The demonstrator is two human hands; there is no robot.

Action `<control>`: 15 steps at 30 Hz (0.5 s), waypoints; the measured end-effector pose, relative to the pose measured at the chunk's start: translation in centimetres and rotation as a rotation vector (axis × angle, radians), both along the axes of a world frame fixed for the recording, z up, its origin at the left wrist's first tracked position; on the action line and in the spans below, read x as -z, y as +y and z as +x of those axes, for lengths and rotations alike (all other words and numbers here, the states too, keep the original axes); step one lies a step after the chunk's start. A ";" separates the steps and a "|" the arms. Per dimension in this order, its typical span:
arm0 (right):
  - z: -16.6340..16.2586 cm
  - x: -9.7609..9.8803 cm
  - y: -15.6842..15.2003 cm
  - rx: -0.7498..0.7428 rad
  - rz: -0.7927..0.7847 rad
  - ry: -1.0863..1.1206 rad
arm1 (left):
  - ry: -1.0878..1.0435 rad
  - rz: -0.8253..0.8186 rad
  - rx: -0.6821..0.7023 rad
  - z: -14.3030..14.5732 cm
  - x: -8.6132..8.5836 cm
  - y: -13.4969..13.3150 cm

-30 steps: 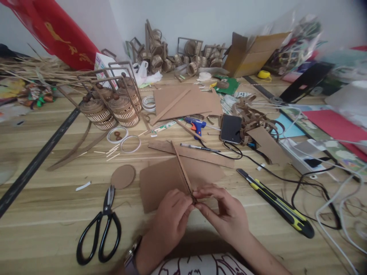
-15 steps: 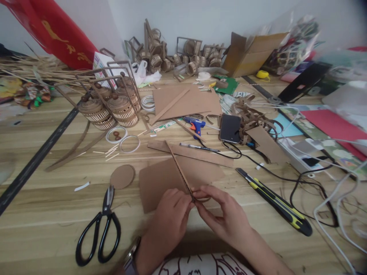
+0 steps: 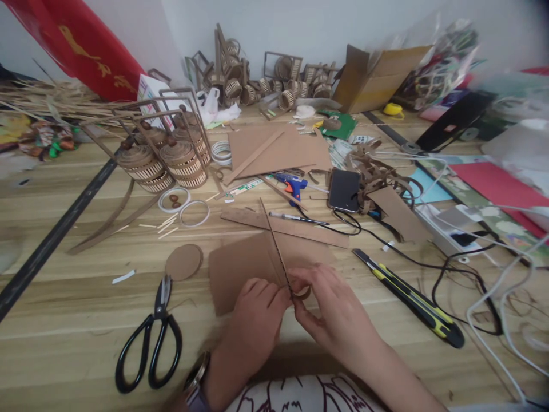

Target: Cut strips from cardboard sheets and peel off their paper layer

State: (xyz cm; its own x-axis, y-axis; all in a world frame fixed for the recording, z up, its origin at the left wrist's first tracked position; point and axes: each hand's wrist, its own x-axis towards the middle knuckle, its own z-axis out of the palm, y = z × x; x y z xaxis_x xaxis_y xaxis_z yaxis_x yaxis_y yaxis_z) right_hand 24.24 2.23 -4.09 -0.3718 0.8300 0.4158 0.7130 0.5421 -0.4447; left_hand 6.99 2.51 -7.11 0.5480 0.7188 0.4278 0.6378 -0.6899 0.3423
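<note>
A narrow cardboard strip [image 3: 277, 243], seen edge-on with its corrugation showing, slants up and away from my fingers. Its near end is pinched by my left hand [image 3: 259, 312], closed with the thumb side toward the strip. My right hand [image 3: 332, 312] grips the same end from the other side, and a curled bit of the strip shows between its thumb and fingers. Beneath lies a flat cardboard sheet [image 3: 235, 266], partly covered by my hands. A cardboard disc [image 3: 184, 261] touches the tip of black-handled scissors [image 3: 159, 326] on the left.
A yellow-black box cutter [image 3: 412, 300] lies at right. Beyond are a long cardboard strip [image 3: 309, 232], a pen [image 3: 295, 218], a blue glue gun [image 3: 293, 186] and a phone [image 3: 344, 190]. Small slatted buckets [image 3: 184, 163] stand at back left; cables [image 3: 476, 312] loop along the right.
The far end of the strip has swung a little to the right. Both hands keep hold of its near end, and the right hand has shifted slightly up.
</note>
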 end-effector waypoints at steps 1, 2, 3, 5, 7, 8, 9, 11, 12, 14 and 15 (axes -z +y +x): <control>-0.1 0.0 0.0 0.003 0.010 0.002 | 0.007 -0.008 -0.005 0.0 0.0 0.0; -0.2 0.0 -0.1 0.007 0.019 0.006 | 0.010 -0.018 -0.009 0.0 0.0 0.0; -0.3 0.1 -0.1 0.009 0.026 0.011 | 0.011 -0.027 -0.009 0.0 0.0 0.0; -0.4 0.2 -0.2 0.016 0.034 0.014 | 0.007 -0.035 -0.002 -0.1 -0.1 0.0; -0.4 0.2 -0.3 0.027 0.036 0.005 | 0.009 -0.033 0.011 -0.1 -0.2 -0.1; -0.5 0.2 -0.4 0.034 0.038 -0.003 | 0.015 -0.034 0.015 -0.1 -0.2 -0.1; -0.5 0.2 -0.4 0.041 0.044 -0.015 | 0.024 -0.035 0.017 0.0 -0.3 -0.1; -0.5 0.1 -0.5 0.058 0.063 -0.045 | 0.053 -0.036 0.019 0.0 -0.3 -0.2; -0.6 0.1 -0.5 0.066 0.069 -0.057 | 0.063 -0.028 0.015 0.0 -0.3 -0.2; -0.7 0.1 -0.6 0.075 0.077 -0.064 | 0.073 -0.004 0.006 0.0 -0.3 -0.3; -0.7 0.1 -0.6 0.080 0.079 -0.058 | 0.073 0.004 0.006 0.1 -0.2 -0.3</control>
State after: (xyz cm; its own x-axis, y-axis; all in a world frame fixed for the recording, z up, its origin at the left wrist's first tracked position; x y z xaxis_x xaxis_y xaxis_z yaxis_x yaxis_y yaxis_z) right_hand 23.54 1.63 -4.20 -0.3306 0.8235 0.4611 0.7789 0.5140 -0.3595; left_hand 7.05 2.22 -6.87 0.5823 0.7137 0.3893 0.6569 -0.6951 0.2919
